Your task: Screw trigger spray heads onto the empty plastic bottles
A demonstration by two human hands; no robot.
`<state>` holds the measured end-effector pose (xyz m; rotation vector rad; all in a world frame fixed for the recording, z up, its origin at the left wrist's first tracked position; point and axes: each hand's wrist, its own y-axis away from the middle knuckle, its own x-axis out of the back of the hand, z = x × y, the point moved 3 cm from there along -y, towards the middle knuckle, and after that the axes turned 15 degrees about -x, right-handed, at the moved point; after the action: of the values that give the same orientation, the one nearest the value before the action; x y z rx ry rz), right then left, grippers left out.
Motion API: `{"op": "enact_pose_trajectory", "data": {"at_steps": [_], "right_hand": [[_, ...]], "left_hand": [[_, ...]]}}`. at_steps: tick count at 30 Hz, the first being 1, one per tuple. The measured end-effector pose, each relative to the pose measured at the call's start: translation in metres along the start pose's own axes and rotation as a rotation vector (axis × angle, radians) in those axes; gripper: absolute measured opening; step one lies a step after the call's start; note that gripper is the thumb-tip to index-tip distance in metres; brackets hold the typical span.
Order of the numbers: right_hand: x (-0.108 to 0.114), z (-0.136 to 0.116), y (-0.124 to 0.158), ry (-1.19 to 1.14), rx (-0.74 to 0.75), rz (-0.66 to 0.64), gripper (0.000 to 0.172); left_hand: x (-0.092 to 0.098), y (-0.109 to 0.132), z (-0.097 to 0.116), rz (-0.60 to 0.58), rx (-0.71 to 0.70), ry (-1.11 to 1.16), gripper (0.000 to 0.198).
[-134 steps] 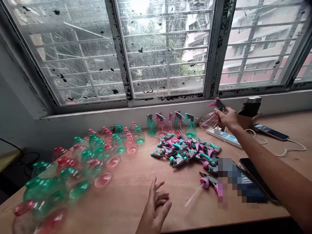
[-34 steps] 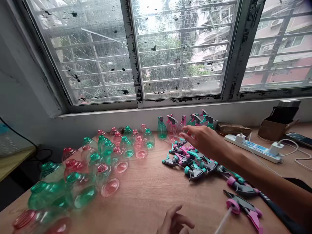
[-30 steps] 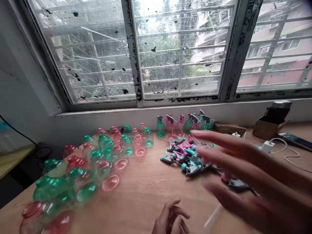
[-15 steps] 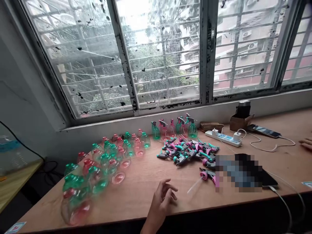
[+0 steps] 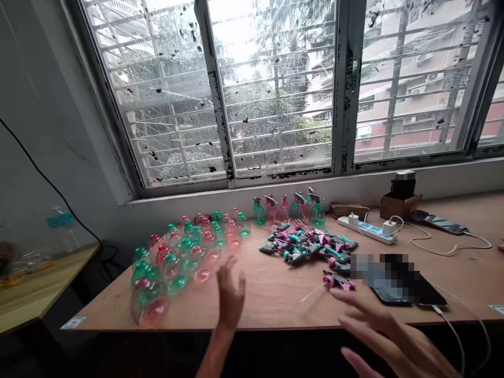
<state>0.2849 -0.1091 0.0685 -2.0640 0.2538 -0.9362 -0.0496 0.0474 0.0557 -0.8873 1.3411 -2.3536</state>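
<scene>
My left hand (image 5: pixel 231 294) is raised over the table's front part, fingers apart and holding nothing, close to a pink clear bottle (image 5: pixel 202 274). At lower right, my right hand (image 5: pixel 394 331) is slightly blurred, its fingers spread and bare. Left of my hands stand several capless green and pink bottles, including a green bottle (image 5: pixel 177 281) and a nearer pink bottle (image 5: pixel 151 310). Beyond my right fingertips lies a pink-and-grey spray head (image 5: pixel 337 282) with a clear tube. Behind it is a pile of spray heads (image 5: pixel 303 244) in pink, teal and grey.
Against the wall stand several bottles with spray heads fitted, including a green spray bottle (image 5: pixel 317 214). A power strip (image 5: pixel 368 231), a phone (image 5: pixel 439 223), a tablet (image 5: pixel 427 291) and cables occupy the right side. A box (image 5: pixel 399 203) holds a dark flask.
My left hand has moved left toward the bottles, its fingers opening out. My right hand has come into view at lower right. The camera view has shifted left.
</scene>
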Motion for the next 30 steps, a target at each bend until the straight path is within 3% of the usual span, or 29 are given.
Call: {"op": "enact_pose_trajectory", "data": {"at_steps": [2,5,8,10,13,16,19,24,27,30], "right_hand": [[-0.010,-0.002,-0.017,0.003,-0.131,-0.101,0.042],[-0.037,0.018,-0.008,-0.106,-0.385,-0.184,0.024],[-0.060,0.049,0.008,-0.088,-0.533,-0.240,0.027],[-0.068,0.070,0.007,-0.010,-0.589,-0.207,0.031],[-0.074,0.098,-0.005,0.108,-0.542,-0.036,0.033],[-0.092,0.120,-0.007,0.279,-0.514,0.027,0.039],[-0.108,0.126,0.001,0.379,-0.495,-0.012,0.042],[-0.113,0.114,-0.011,0.264,-0.463,-0.179,0.041],[-0.120,0.114,-0.025,0.220,-0.485,-0.243,0.044],[-0.127,0.120,-0.028,0.124,-0.501,-0.277,0.037]], "left_hand": [[0.027,-0.027,-0.024,0.110,-0.012,-0.193,0.039],[0.051,-0.054,-0.056,0.160,-0.047,-0.390,0.047],[0.051,-0.056,-0.072,0.137,-0.083,-0.486,0.047],[0.044,-0.049,-0.073,0.095,-0.114,-0.493,0.042],[0.030,-0.036,-0.061,0.022,-0.169,-0.434,0.039],[0.013,-0.023,-0.037,-0.038,-0.206,-0.328,0.043],[-0.011,-0.001,-0.007,-0.100,-0.212,-0.182,0.049],[-0.047,0.047,0.038,-0.169,-0.148,0.094,0.077],[-0.056,0.062,0.041,-0.201,-0.055,0.185,0.080],[-0.055,0.061,0.032,-0.239,0.051,0.245,0.082]]}}
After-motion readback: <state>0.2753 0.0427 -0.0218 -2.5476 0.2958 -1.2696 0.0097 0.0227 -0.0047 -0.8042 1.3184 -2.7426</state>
